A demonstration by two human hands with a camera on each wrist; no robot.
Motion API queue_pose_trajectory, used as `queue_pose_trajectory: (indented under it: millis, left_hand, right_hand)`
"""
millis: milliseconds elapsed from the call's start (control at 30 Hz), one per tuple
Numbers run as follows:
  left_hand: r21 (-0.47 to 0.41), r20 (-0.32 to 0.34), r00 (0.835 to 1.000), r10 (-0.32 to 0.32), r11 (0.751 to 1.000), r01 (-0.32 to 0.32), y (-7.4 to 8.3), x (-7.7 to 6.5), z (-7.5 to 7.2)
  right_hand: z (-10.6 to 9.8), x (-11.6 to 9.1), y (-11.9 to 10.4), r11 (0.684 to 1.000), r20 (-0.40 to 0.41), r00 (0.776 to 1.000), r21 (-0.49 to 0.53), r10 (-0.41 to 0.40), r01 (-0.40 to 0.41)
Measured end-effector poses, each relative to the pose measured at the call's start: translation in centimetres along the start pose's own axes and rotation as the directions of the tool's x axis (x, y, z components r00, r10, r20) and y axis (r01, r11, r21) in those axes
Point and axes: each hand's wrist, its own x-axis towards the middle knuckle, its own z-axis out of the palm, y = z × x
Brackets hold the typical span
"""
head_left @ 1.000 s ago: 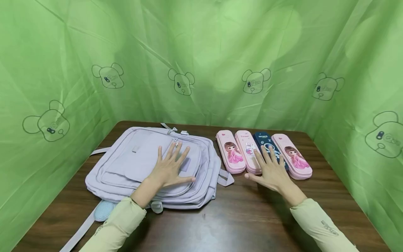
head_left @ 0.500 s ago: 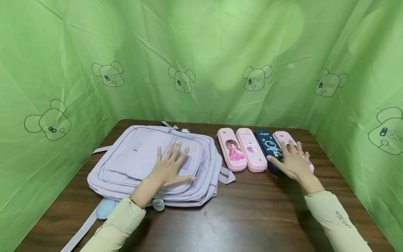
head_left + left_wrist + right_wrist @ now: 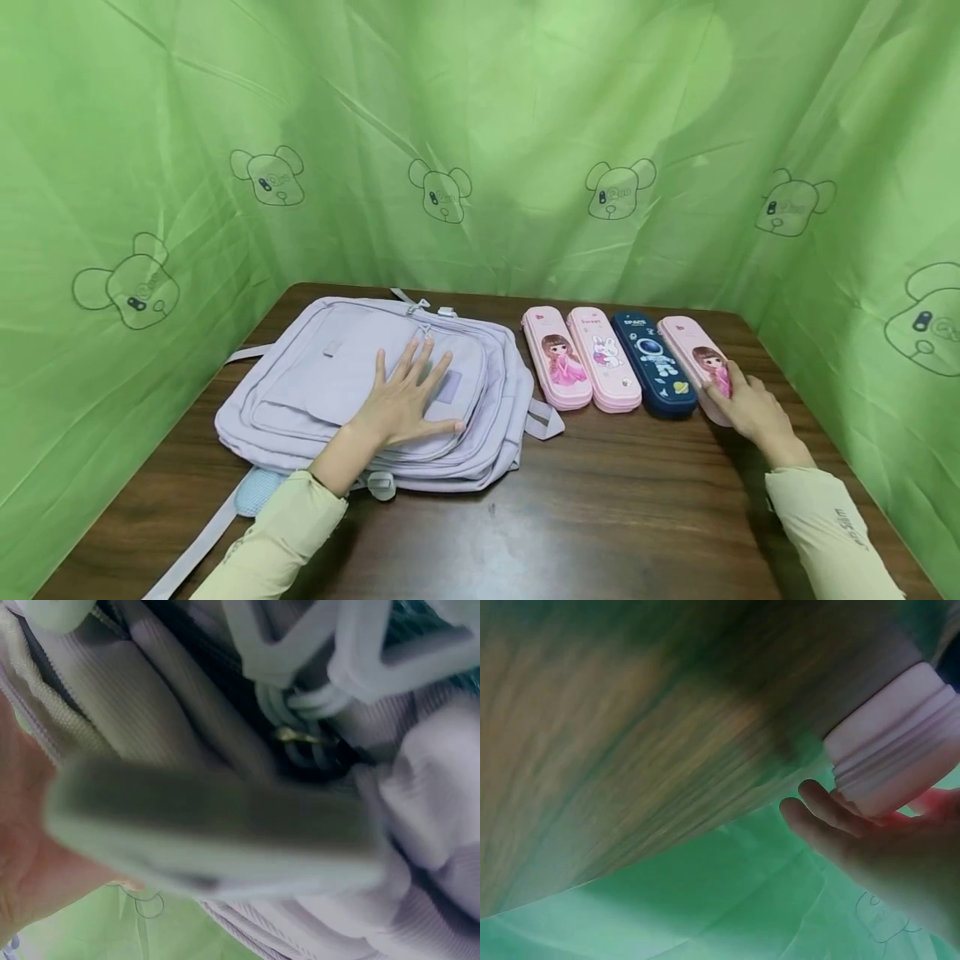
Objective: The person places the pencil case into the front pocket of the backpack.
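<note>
A lavender backpack (image 3: 300,383) lies flat at the left of the dark wooden table. My left hand (image 3: 401,404) rests on its front with the fingers spread and straight. At the right, side by side, are several pencil cases. My right hand (image 3: 757,412) holds the near end of the rightmost pink pencil case (image 3: 684,337), which bears a girl in a pink dress. The thumb lies along its left edge, the fingers along its right. In the right wrist view this pink case (image 3: 889,742) sits against the hand (image 3: 900,847); some fingers stand off it.
Left of the held case lie a navy astronaut case (image 3: 654,358), a pink rabbit case (image 3: 604,358) and another pink girl case (image 3: 557,358). A pale strap (image 3: 198,546) trails over the table's front left. Green curtain (image 3: 525,100) encloses the back and sides.
My right hand has moved right, from above the navy case to the near end of the rightmost pink pencil case, and taken hold of it. The left hand stays on the backpack.
</note>
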Motion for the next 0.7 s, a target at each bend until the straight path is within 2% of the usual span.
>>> queue_pose_trajectory:
  millis: [267,567,700]
  left_hand:
    - [-0.029,0.015,1.0,0.018,0.999,-0.018,0.6,0.3,0.0]
    - [-0.027,0.07,0.995,0.069,0.997,-0.067,1.4,0.7,0.8]
    - [-0.01,0.074,0.994,0.086,0.996,-0.085,1.6,0.7,0.9]
  right_hand:
    - [0.6,0.1,0.9,1.0,-0.035,0.999,-0.007,-0.001,0.001]
    - [0.2,0.0,0.5,0.999,-0.112,0.993,0.014,-0.03,0.031]
    - [-0.2,-0.1,0.1,0.999,-0.145,0.989,0.014,-0.041,0.043]
